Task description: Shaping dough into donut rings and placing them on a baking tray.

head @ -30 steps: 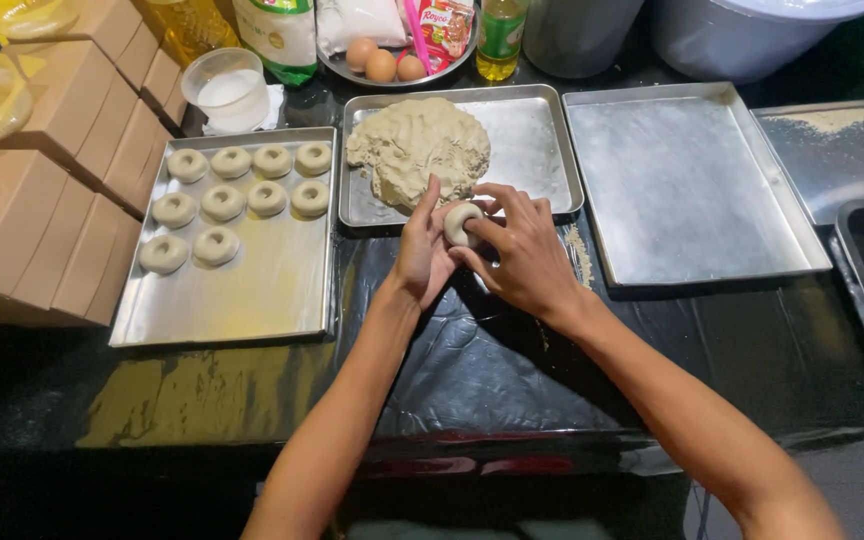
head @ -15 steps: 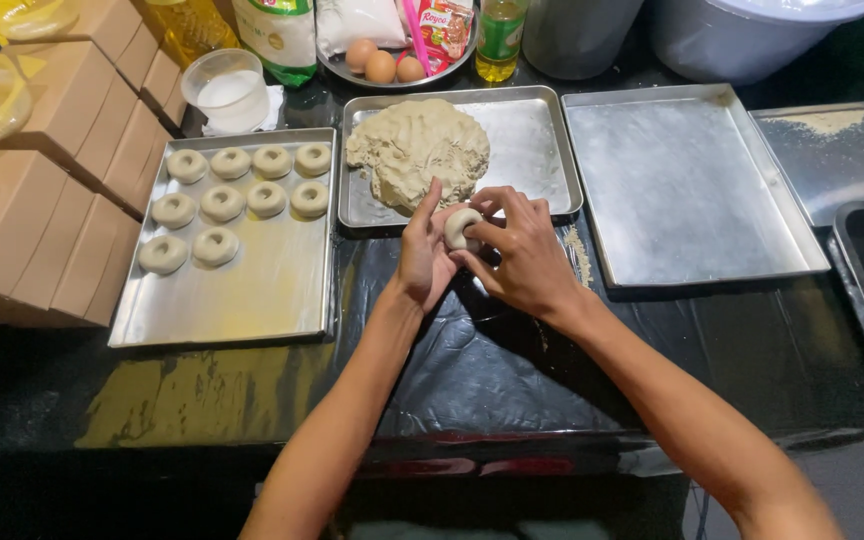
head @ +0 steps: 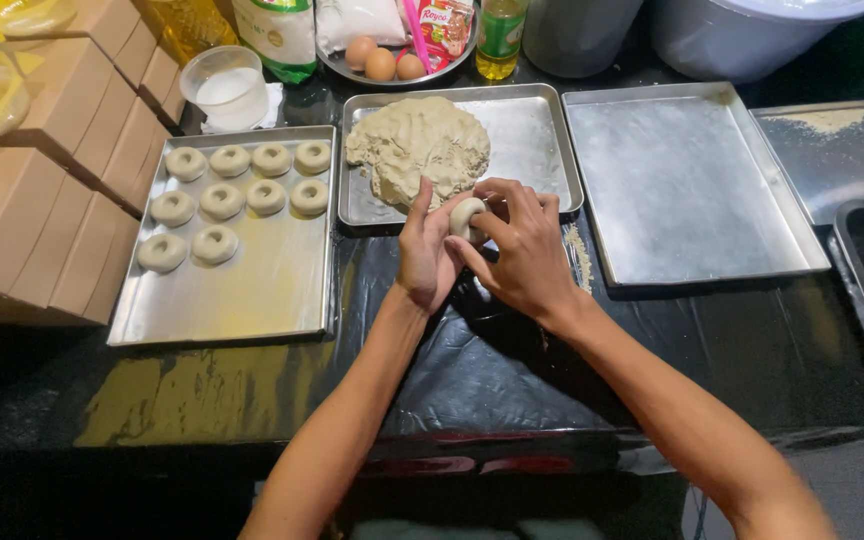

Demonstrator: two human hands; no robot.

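Both hands are squeezing one small dough ring [head: 468, 217]: the left hand [head: 424, 250] is cupping it, and the right hand [head: 524, 250] is pinching it from the right.

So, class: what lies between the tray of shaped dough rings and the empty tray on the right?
In the head view, between the ring tray and the empty tray lies the middle tray with the dough mound.
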